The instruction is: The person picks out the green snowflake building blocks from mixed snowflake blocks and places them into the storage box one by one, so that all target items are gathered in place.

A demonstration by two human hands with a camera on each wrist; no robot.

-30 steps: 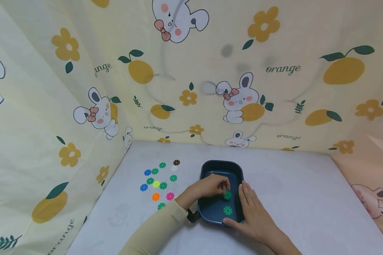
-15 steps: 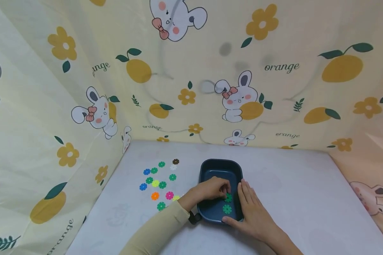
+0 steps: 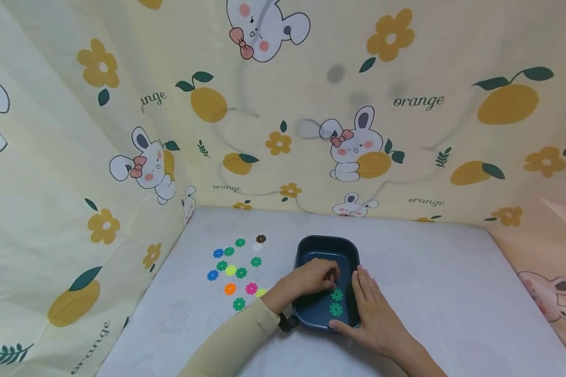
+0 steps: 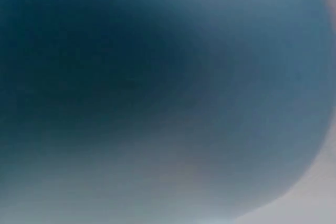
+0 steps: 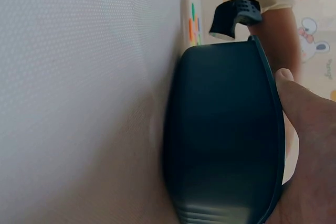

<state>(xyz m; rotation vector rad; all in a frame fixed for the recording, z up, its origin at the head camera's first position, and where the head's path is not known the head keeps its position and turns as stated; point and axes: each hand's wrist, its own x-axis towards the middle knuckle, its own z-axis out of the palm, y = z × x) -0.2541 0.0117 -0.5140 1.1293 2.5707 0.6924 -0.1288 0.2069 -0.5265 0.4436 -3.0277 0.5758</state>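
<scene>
Tabletop [image 3: 438,272], green discs [image 3: 336,310] now closer, left hand [image 3: 315,275] curled, grip unclear, right hand [image 3: 378,317] flat

Light soft, even on the tabletop [image 3: 429,283] from where I stand | grey shadows on the cloth [image 3: 264,94] past the far edge, pinkish tint past the right | left wrist view murky, wholly out of focus | right wrist view dimmer, tray [image 5: 220,119] catching pale glare

Wears a plain cream left sleeve [image 3: 231,337], ending before the wrist [image 3: 275,297]. Has below this wrist a curved black piece [image 5: 223,18] with small dots.
</scene>
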